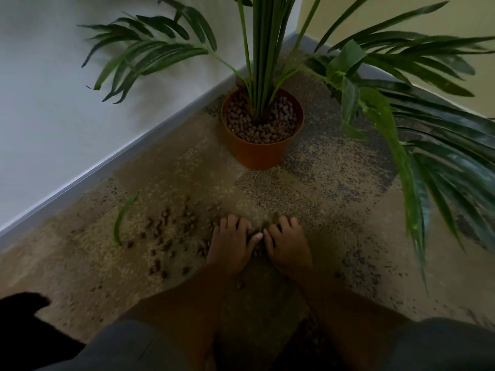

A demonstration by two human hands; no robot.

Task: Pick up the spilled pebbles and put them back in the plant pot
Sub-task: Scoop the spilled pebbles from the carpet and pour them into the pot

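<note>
Both hands, left hand (232, 242), right hand (287, 243), cupped over pebbles (160, 231), grip unclear, blurred.

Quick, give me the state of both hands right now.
Left hand: on the carpet, fingers curled over spilled pebbles; whether it grips any cannot be told.
Right hand: same, cannot be told.

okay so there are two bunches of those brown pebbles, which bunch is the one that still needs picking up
The loose brown clay pebbles scattered across the speckled carpet, left of the left hand. The others sit inside the orange plastic plant pot, packed around the stems.
</note>
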